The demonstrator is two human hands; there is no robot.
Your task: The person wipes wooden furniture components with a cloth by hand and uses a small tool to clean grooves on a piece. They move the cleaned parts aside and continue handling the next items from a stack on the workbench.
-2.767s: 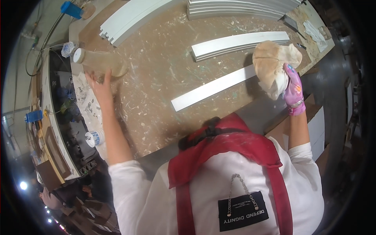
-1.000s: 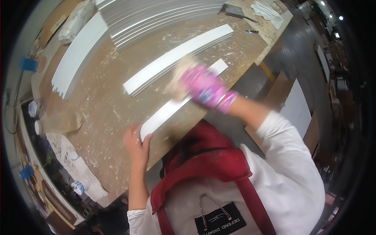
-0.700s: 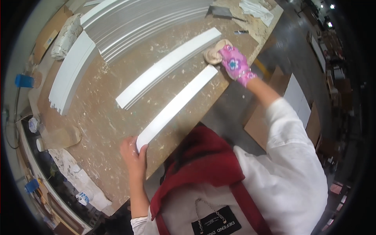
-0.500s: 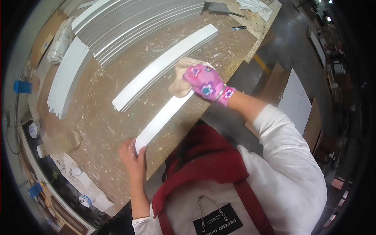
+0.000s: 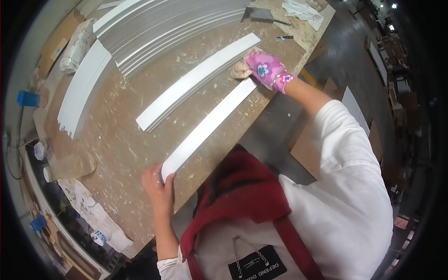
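A long white strip (image 5: 210,125) lies slantwise along the near edge of the worktable. My bare left hand (image 5: 158,185) grips its near-left end, thumb on one side and fingers on the other. At the strip's far end is my right hand (image 5: 267,70), in a pink flowered glove, closed on a crumpled beige cloth (image 5: 241,69). The cloth sits just past the strip's tip; whether it touches the strip I cannot tell. Beyond the strip, a short stack of similar white strips (image 5: 198,80) lies roughly parallel to it.
Many white strips (image 5: 177,32) are laid side by side at the back of the paint-flecked worktable (image 5: 112,140). Another stack (image 5: 84,88) stands at the left. A cloudy jar (image 5: 77,163), a small white bottle (image 5: 99,236) and a dark scraper-like tool (image 5: 261,15) rest around the edges.
My right hand has slid the cloth up and right along the white strip to its far end, uncovering the strip's upper part. My left hand stays on the near end.
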